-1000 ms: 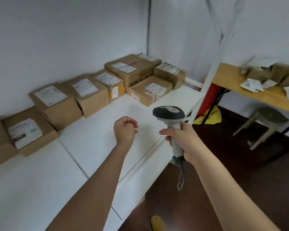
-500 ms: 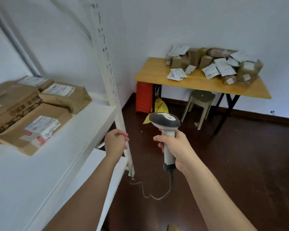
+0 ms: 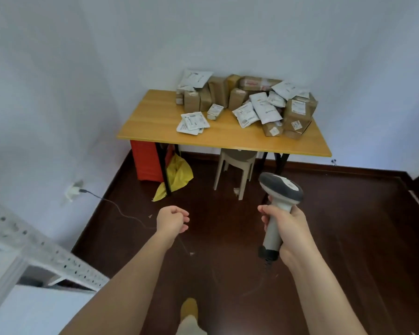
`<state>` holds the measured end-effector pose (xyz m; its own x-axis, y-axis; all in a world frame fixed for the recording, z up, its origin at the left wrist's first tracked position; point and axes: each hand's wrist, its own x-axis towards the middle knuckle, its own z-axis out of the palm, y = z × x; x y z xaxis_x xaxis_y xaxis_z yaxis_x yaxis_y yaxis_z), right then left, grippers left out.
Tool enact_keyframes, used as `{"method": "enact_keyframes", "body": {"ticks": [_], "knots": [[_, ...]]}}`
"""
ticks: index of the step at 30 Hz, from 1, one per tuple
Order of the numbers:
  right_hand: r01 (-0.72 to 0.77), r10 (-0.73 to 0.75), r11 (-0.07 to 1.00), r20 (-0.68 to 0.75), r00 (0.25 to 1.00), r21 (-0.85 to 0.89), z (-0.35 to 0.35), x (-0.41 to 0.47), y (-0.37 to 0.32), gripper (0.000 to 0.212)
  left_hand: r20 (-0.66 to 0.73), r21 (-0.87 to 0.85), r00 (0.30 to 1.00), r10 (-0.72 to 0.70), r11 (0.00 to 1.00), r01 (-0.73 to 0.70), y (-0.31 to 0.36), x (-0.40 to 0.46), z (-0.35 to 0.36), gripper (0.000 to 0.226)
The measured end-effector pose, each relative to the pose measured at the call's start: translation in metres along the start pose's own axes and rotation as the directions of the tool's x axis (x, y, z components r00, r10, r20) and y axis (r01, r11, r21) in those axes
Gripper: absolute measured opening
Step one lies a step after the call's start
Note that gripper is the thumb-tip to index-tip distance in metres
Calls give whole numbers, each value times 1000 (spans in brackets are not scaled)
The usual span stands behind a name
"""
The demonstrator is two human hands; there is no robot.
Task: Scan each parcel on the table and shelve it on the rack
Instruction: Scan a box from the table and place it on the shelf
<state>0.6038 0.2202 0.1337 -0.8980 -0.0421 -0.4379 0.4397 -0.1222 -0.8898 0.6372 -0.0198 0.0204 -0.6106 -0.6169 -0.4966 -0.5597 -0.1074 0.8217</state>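
Brown cardboard boxes & white poly mailers w/ printed labels make up the parcels (image 3: pixel 247 105), heaped on the far side of the wooden table (image 3: pixel 155 122), well beyond both sets of fingers. Right hand (image 3: pixel 288 228) grips the grey scanner (image 3: pixel 279 192) handle. Left hand (image 3: pixel 171 222) loosely curled, holding nothing. Rack (image 3: pixel 46 252) corner sits left of it.

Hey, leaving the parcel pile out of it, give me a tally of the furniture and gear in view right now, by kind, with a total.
Table: 1
Stool: 1
Red bin: 1
Yellow bag: 1
Barcode scanner, held in the right hand: 1
Rack: 1
Total: 6
The left hand holds nothing.
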Motion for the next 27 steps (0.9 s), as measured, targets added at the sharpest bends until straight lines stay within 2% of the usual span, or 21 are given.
{"method": "enact_keyframes", "body": {"ticks": [8, 12, 18, 22, 27], "knots": [[65, -58, 997, -131, 990, 48, 30, 139, -73, 27, 83, -2, 995, -57, 998, 57, 104, 145, 86, 30], [132, -124, 990, -149, 981, 49, 40, 192, -117, 25, 143, 4, 990, -22, 1000, 22, 175, 190, 134, 25], [104, -79, 989, -218, 973, 107, 40, 277, -150, 30, 276, 66, 961, -35, 998, 17, 233, 247, 208, 28], [88, -62, 990, -220, 973, 109, 32, 351, -169, 30, 280, 90, 952, -126, 990, 105, 254, 290, 256, 23], [51, -32, 994, -177, 984, 102, 23, 466, -207, 31, 225, 90, 965, -134, 989, 116, 296, 364, 319, 19]]}}
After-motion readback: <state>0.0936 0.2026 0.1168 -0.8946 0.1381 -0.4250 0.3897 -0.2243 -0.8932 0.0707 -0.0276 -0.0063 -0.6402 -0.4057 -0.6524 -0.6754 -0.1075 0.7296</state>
